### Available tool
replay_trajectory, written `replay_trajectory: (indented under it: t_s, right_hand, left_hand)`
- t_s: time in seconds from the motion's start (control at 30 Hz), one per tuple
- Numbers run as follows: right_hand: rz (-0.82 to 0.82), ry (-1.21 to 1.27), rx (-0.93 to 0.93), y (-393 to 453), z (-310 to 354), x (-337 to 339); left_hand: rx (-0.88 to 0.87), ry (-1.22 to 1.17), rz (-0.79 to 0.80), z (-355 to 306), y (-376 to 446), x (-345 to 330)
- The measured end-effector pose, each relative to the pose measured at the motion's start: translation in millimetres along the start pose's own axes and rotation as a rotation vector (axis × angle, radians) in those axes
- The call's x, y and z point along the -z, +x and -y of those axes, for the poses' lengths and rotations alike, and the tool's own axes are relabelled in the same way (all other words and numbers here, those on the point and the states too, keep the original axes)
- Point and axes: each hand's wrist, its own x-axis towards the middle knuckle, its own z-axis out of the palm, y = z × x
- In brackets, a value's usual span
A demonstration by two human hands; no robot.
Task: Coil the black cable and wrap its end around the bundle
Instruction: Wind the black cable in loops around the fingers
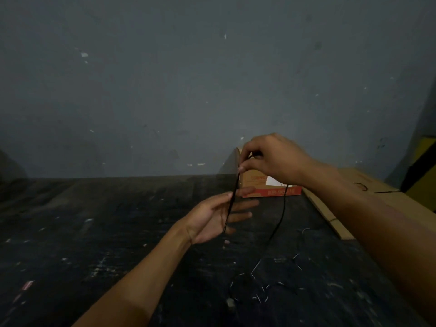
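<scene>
A thin black cable [280, 215] hangs from my right hand [271, 159], which pinches the top of a narrow folded bundle of strands [232, 201] between thumb and fingertips. The bundle drops in front of my left hand [217, 215], whose fingers are spread with the palm turned up; its thumb touches the strands near their middle. A single loose strand runs from my right hand down to the dark floor, where the rest of the cable [254, 284] lies in loose curves.
A cardboard box [271, 187] with red print stands against the grey wall [212, 79] behind my hands. Flat cardboard sheets [330, 215] lie at the right. The floor [94, 232] is dark and speckled with pale flecks.
</scene>
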Motion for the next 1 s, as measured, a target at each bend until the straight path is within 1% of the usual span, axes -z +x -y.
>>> replay_trajectory:
  t_s: [0.07,0.13,0.3,0.4,0.43,0.5,0.57,0.63,0.7,0.73,0.8,0.9,1.0]
  right_hand:
    - [-0.012,0.04,-0.019,1.0,-4.8,-3.9]
    - [-0.014,0.096,-0.053,1.1,-12.1,-9.4]
    - [-0.01,0.292,-0.099,-5.5,-38.2,-30.0]
    - [-0.011,0.392,-0.138,-19.6,-58.4,-57.1]
    - [0.013,0.477,-0.157,-27.5,-62.9,-68.3]
    - [0.064,0.625,-0.173,-44.5,-64.8,-95.5]
    - [0.071,0.711,-0.206,-58.3,-57.6,-125.1]
    - [0.117,0.834,-0.34,-68.6,-42.7,-149.3]
    - [0.187,0.845,-0.429,-77.0,-28.9,-166.7]
    - [0.223,0.784,-0.422,-81.4,-23.7,-171.3]
    - [0.304,0.751,-0.374,-88.5,-10.8,-174.8]
    - [0.46,0.816,-0.301,-93.7,18.0,-170.1]
    - [0.569,0.815,-0.251,-92.7,42.4,-155.7]
  left_hand:
    - [-0.001,-0.065,0.039,1.2,-1.2,-2.9]
    - [0.001,-0.073,0.083,1.1,-1.8,-4.6]
    - [0.043,-0.078,0.275,-4.3,-4.1,-8.7]
    - [0.007,-0.109,0.352,-12.1,-3.6,-12.6]
    - [-0.012,-0.112,0.358,-15.6,-2.5,-13.7]
    - [-0.044,-0.109,0.355,-22.0,1.3,-14.7]
    - [-0.056,-0.118,0.349,-26.6,5.4,-15.1]
    - [-0.054,-0.145,0.35,-30.4,8.7,-14.6]
    - [-0.055,-0.172,0.345,-34.8,10.6,-12.3]
    - [-0.058,-0.169,0.334,-37.1,11.0,-10.1]
    - [-0.068,-0.14,0.303,-39.5,11.2,-3.5]
    - [-0.084,-0.155,0.241,-39.6,11.1,6.5]
    - [-0.1,-0.165,0.143,-39.8,12.0,15.9]
